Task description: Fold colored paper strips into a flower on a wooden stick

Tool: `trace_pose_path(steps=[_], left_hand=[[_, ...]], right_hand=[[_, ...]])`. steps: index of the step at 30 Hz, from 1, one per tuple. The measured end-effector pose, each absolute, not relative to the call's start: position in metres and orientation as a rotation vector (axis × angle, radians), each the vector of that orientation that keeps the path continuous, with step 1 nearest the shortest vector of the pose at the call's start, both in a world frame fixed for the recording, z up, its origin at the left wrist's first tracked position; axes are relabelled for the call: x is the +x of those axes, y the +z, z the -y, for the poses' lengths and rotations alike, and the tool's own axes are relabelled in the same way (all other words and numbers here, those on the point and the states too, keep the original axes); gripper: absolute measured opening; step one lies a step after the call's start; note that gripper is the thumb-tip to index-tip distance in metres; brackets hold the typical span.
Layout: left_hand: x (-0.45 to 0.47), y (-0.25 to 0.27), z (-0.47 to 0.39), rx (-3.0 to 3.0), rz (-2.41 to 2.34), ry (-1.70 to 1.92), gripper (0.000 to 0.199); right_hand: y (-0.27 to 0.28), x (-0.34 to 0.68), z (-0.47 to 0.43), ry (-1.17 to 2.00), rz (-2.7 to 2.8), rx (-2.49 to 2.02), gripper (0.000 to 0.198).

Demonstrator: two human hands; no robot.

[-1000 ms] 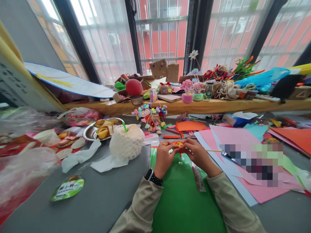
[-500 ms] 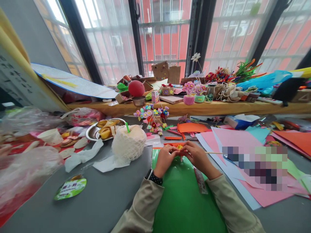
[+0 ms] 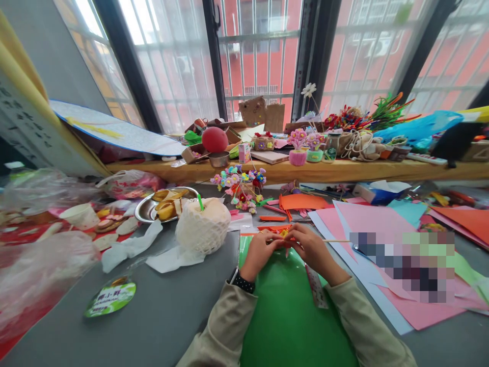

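My left hand (image 3: pixel 263 250) and my right hand (image 3: pixel 307 248) meet over the top end of a shiny green sheet (image 3: pixel 290 316). Their fingers pinch a small yellow-and-orange piece (image 3: pixel 284 233), mostly hidden by the fingertips; it looks like folded or curled paper. A thin wooden stick (image 3: pixel 336 240) juts out rightward from behind my right hand; whether that hand grips it, I cannot tell. Just beyond the fingers lie orange paper strips (image 3: pixel 272 218). A ruler (image 3: pixel 316 288) rests on the green sheet, below my right wrist.
Left of the sheet stand a coconut in white netting (image 3: pixel 202 227) with a green straw and a metal bowl (image 3: pixel 139 210) of banana peels. Pink paper (image 3: pixel 412 308) spreads at the right. Small craft flowers (image 3: pixel 240 188) stand behind the hands. A cluttered ledge (image 3: pixel 183 172) runs below the windows.
My fingers have shifted slightly around the yellow-and-orange piece, which shows a little less between them. The view has moved very slightly; the rest looks the same.
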State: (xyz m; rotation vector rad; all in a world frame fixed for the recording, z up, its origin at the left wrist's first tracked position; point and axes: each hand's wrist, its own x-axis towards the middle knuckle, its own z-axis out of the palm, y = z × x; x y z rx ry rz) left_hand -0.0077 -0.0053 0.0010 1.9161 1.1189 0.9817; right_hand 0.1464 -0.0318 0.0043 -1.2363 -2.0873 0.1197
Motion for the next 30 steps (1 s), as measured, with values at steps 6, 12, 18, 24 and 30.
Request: trace_pose_path(steps=[6,12,18,24,30], left_hand=[[-0.0078,0.0021,0.0047,1.895,-1.131,0.918,0.014],[-0.0065,0.0021,0.0033,1.940,-1.151,0.902,0.012],[-0.0067,0.0001,0.0038,2.011,-1.190,0.890,0.013],[-0.0067,0.0001,0.0045,2.031,-1.201,0.879,0.014],[-0.0080,0.0017,0.0044,2.014,-1.105,0.891,0.017]], right_hand=[[0.0028,0.1454,0.0325,0.161,2.104,-1.245,0.008],[0.0024,0.1455,0.0319,0.176,2.108,-1.248,0.007],[0.0000,0.1474,0.0304,0.201,2.080,-1.357,0.006],[0.0000,0.1471,0.0306,0.228,2.076,-1.397,0.004],[0.0003,0.1456,0.0310,0.142,2.067,-1.383,0.005]])
